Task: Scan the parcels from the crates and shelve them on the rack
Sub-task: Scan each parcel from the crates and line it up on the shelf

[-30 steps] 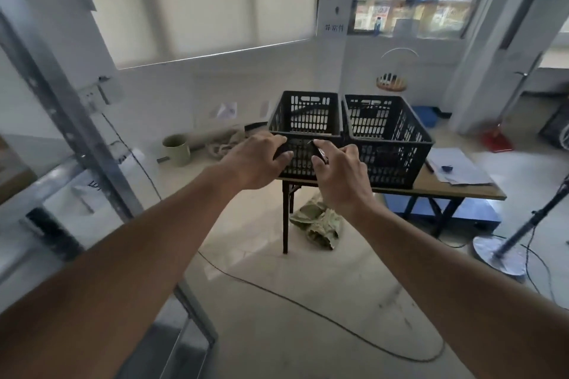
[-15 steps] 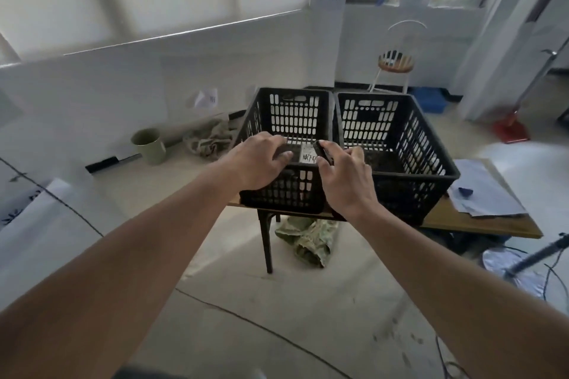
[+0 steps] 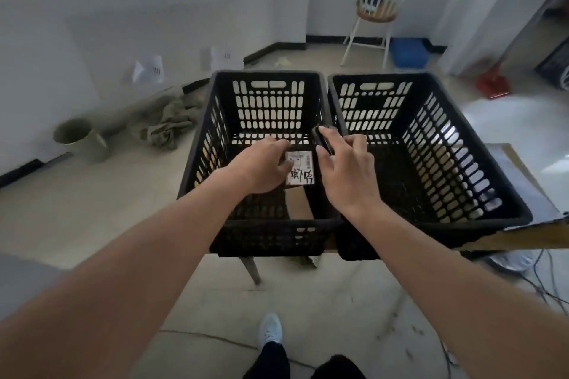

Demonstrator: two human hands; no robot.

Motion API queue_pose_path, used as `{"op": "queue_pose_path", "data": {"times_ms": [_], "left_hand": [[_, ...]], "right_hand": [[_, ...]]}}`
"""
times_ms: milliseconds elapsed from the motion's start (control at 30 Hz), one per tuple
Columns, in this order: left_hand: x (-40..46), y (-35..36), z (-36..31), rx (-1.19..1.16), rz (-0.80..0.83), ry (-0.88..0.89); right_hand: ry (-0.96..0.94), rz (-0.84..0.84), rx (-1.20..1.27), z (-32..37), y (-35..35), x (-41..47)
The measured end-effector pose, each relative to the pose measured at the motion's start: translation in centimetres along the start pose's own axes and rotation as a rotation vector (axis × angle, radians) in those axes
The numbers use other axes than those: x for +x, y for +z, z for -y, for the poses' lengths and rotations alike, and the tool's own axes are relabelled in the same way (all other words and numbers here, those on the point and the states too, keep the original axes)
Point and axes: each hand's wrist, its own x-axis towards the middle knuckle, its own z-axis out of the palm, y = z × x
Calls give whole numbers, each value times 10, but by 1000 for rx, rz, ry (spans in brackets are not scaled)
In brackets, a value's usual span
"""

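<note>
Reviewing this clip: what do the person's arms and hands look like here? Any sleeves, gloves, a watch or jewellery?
Both forearms are bare up to the frame edge, so no sleeves show. The left hand and right hand wear no gloves, and no watch, bracelet or ring is visible on what the head view shows. Lower down, dark trousers and a white shoe are visible.

Two black crates (image 3: 215, 138) (image 3: 462, 169) sit side by side, touching, on a wooden table (image 3: 523, 235).
</note>
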Motion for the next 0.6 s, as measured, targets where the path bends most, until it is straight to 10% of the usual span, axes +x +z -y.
{"op": "queue_pose_path", "data": {"times_ms": [600], "left_hand": [[176, 71, 38, -32, 211, -159]], "right_hand": [[-49, 47, -103, -51, 40, 157]]}}
